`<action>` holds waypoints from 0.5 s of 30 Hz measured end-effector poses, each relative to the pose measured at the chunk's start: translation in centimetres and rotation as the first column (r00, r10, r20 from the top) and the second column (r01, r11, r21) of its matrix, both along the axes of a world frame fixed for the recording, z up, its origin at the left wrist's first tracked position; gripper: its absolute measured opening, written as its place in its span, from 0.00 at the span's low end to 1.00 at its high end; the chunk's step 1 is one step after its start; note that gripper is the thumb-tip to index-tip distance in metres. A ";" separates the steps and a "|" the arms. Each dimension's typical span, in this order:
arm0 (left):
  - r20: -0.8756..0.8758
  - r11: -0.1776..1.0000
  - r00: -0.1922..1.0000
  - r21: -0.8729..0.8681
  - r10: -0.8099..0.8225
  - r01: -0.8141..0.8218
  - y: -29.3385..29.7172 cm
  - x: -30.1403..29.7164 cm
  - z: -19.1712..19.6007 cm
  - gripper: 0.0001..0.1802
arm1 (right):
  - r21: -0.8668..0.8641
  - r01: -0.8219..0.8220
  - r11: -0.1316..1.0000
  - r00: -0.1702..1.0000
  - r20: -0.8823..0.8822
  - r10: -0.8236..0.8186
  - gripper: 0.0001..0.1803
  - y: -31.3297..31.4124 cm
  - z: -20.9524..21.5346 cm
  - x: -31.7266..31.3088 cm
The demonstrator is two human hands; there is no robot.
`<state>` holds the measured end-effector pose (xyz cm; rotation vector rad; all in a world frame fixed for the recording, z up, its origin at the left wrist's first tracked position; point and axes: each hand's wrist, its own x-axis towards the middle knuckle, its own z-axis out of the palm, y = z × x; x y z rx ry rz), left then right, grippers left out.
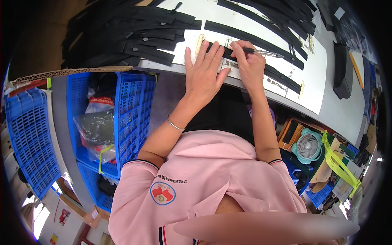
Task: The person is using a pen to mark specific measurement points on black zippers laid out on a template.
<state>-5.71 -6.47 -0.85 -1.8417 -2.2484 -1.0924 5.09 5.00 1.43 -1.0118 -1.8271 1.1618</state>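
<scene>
My left hand lies flat with fingers stretched out, its fingertips on the left part of a black zipper strip. That strip runs slantwise along the near edge of a white board. Just right of it, my right hand pinches a slim pen with a black part and a clear barrel. The pen's barrel sticks out to the right past my fingers, and its tip is hard to make out. A second black zipper strip lies parallel, a little farther away.
Black zippers with pulls pile up at the left; more strips lie at the far right. A black box-like object rests on the table's right. Below stand blue crates at left and a turquoise fan at right.
</scene>
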 end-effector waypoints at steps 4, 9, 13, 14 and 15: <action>-0.004 1.000 1.000 0.000 0.007 -0.007 -0.1 0.0 -0.1 0.31 | 0.049 -0.004 0.999 0.999 0.039 0.002 0.14 0.0 -0.2 -0.2; -0.020 1.000 1.000 0.009 0.012 -0.012 0.1 0.1 -0.2 0.31 | 0.161 -0.036 0.986 0.991 0.130 0.015 0.15 0.2 -0.8 -0.1; -0.036 1.000 0.999 0.003 0.015 -0.015 0.1 0.0 -0.4 0.31 | 0.098 0.007 0.995 0.998 0.067 -0.014 0.15 -0.2 0.1 -0.3; -0.039 1.000 0.999 0.002 0.018 -0.018 0.0 0.0 -0.4 0.31 | 0.020 0.023 1.000 0.998 0.065 -0.024 0.14 -0.2 0.3 -0.3; -0.043 1.000 0.999 0.003 0.020 -0.020 0.0 0.0 -0.4 0.31 | 0.020 0.027 0.999 0.997 0.065 -0.028 0.14 -0.2 0.1 0.0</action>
